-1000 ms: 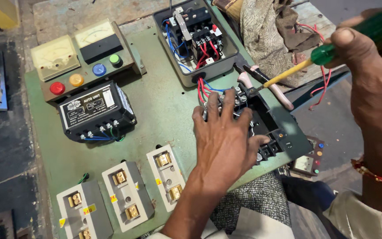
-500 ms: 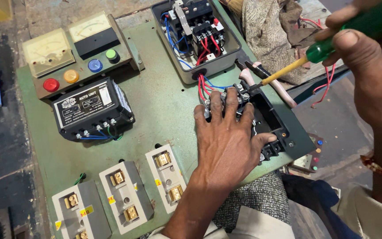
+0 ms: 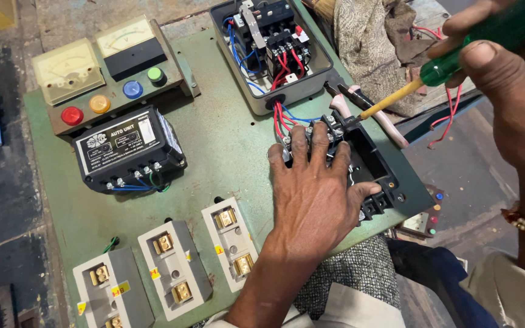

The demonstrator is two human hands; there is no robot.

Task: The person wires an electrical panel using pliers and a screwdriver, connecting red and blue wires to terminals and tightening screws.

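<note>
Left hand [image 3: 314, 194] lies flat, fingers spread, on the black plastic terminal block [image 3: 360, 161] at the green metal board's [image 3: 226, 158] right edge. Right hand [image 3: 511, 79], fingers wrapped round a green-handled screwdriver [image 3: 432, 76], sets its yellow shaft to the block's far end.

The single head-worn camera is looking steeply down from close above a green panel board [image 3: 226, 152], tilting slightly so the board is running from 7 toward 1 o'clock. It is sitting nearest the board's lower right, with the floor showing at 9 and 3 o'clock.
</note>
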